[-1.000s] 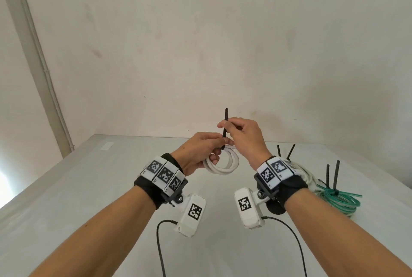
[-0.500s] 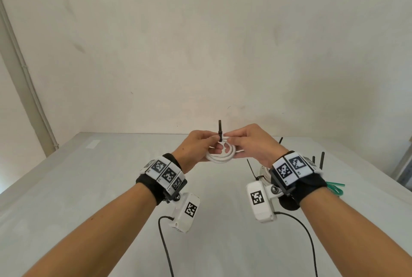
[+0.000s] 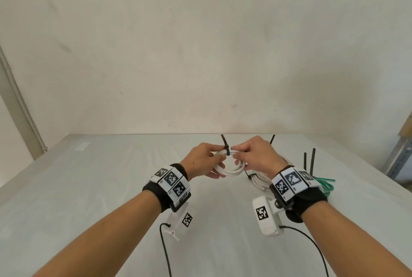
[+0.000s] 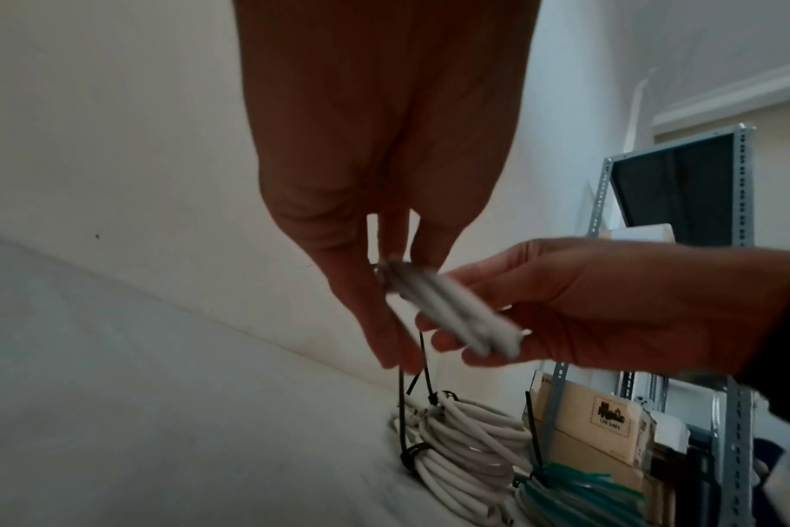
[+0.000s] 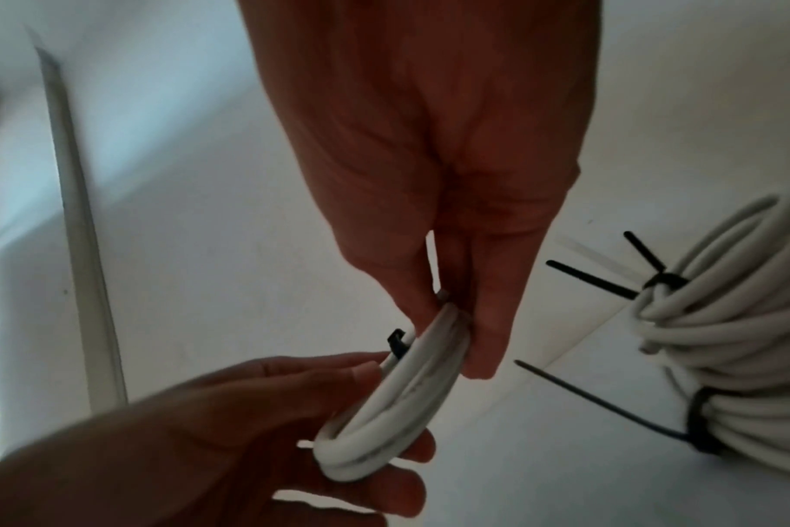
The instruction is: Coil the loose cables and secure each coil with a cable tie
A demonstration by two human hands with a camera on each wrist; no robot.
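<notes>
A small white cable coil hangs above the table between both hands. A black cable tie wraps its top, with the tail sticking up. My left hand grips the coil's left side, with fingers curled under it. The right hand pinches the right side just beside the tie. In the right wrist view the coil is pinched at its top, with the tie's head beside it. The left wrist view shows the coil blurred between the two hands.
A larger white coil bound with black ties lies on the table to the right. A green coil with upright tie tails lies beyond it. A metal shelf with cardboard boxes stands off the table's right edge.
My right hand let go of the tie's tail and took hold of the coil beside the tie. The tail stands shorter above the coil. Both hands now sit lower.
</notes>
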